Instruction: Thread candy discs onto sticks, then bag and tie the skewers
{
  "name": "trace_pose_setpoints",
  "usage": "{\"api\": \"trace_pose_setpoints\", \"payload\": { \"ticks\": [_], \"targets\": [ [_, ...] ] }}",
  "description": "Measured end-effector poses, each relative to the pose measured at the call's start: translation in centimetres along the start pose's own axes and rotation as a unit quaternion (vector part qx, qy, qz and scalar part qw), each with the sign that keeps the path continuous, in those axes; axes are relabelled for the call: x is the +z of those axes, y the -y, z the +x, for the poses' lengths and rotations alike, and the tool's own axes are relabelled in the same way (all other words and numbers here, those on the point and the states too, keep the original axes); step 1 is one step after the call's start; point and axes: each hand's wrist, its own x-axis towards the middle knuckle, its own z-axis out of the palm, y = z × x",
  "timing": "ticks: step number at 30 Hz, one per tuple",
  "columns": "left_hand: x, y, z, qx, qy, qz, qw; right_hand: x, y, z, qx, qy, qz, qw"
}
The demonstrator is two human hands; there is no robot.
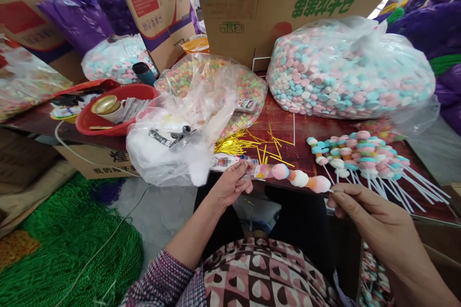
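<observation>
1. My left hand point(230, 184) was curled nearly shut, thumb and fingertips pinched on the printed plastic sleeve point(252, 171) at the left end of the marshmallow skewer point(300, 178).
2. The skewer lay almost level between my hands, just off the near edge of the red table point(288, 129), its long axis running left to right and dipping slightly toward the right.
3. Both hands sat at its two ends, so neither was nearer; the sweets were in the middle, clear of my fingers.
4. My right hand point(360, 208) was closed in a light pinch on the thin white stick end at the right.
5. Beyond it, the finished skewers point(360, 153) lay in a heap on the table, sticks pointing right.
</observation>
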Motion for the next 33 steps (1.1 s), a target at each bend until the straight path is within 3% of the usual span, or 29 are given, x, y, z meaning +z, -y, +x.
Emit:
{"api": "trace_pose_setpoints", "payload": {
  "ticks": [10,16,25,28,33],
  "targets": [
    [0.3,-0.2,0.0,0.007,-0.033,0.075,0.997,-1.7,-0.4,0.1,0.009,-0.025,-0.145,0.989],
    [-0.1,-0.3,-0.1,0.019,-0.015,0.131,0.991,-2.2,-0.4,-0.2,0.062,0.004,-0.106,0.992],
    [0.3,-0.2,-0.2,0.022,-0.027,0.168,0.985,-1.5,-0.2,-0.5,0.028,0.010,-0.152,0.988],
    [0.4,-0.2,-0.3,0.024,-0.013,0.213,0.977,-1.0,-0.7,-0.8,0.033,0.046,-0.142,0.988],
    [0.8,-0.9,-0.6,0.039,-0.010,0.306,0.951,-0.9,-1.0,-1.0,0.049,0.056,-0.170,0.983]
  ]
}}
